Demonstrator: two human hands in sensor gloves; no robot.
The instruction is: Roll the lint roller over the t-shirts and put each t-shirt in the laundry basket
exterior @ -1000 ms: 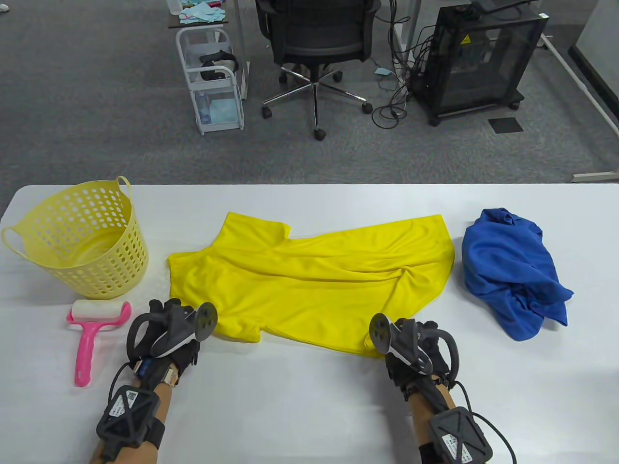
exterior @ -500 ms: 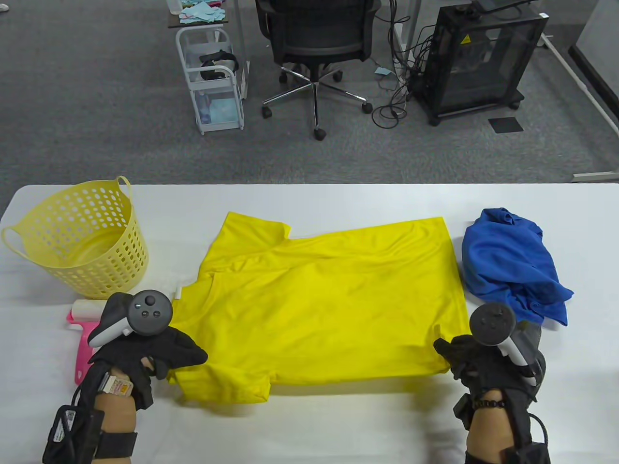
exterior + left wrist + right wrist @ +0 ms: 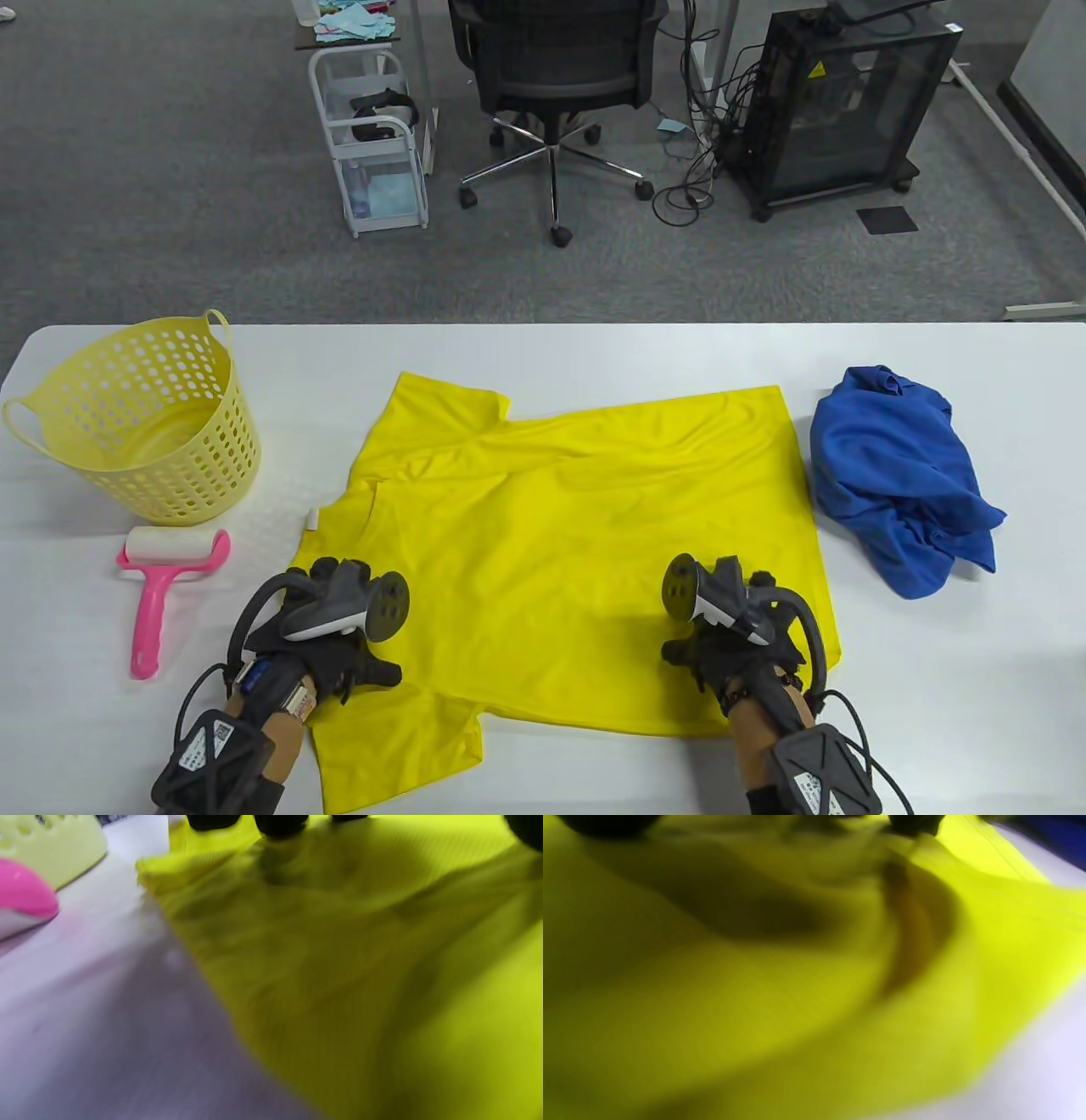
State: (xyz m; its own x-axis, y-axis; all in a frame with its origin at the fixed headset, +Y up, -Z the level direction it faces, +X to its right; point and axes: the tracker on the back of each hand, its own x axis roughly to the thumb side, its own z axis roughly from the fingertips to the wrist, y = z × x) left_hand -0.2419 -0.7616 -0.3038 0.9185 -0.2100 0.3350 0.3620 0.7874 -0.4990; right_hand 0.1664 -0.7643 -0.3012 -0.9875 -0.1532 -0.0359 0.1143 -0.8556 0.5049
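Here, a white table [image 3: 594,764] fills the lower half of the table view, with grey carpet beyond it. A yellow t-shirt [image 3: 577,543] lies spread mostly flat at the table's middle and serves as the landmark. Past the shirt, on the carpet, stand a black office chair [image 3: 556,68], a white wheeled cart [image 3: 369,127] and a black cabinet [image 3: 848,102] with trailing cables.

To the shirt's left, a yellow perforated laundry basket [image 3: 144,416] sits upright on the table. A pink lint roller [image 3: 165,586] lies flat just in front of the basket, apart from the shirt. To the shirt's right, a crumpled blue t-shirt [image 3: 899,475] lies just beside its edge.

The left hand [image 3: 331,637] rests on the shirt's near left corner, by the sleeve. Its fingertips [image 3: 280,823] touch the fabric in the left wrist view. The right hand [image 3: 730,637] rests on the shirt's near right part. Its fingertips [image 3: 914,824] also meet the cloth. Both wrist views are blurred, and trackers cover the hands from above, so I cannot tell whether the fingers lie flat or pinch the fabric.
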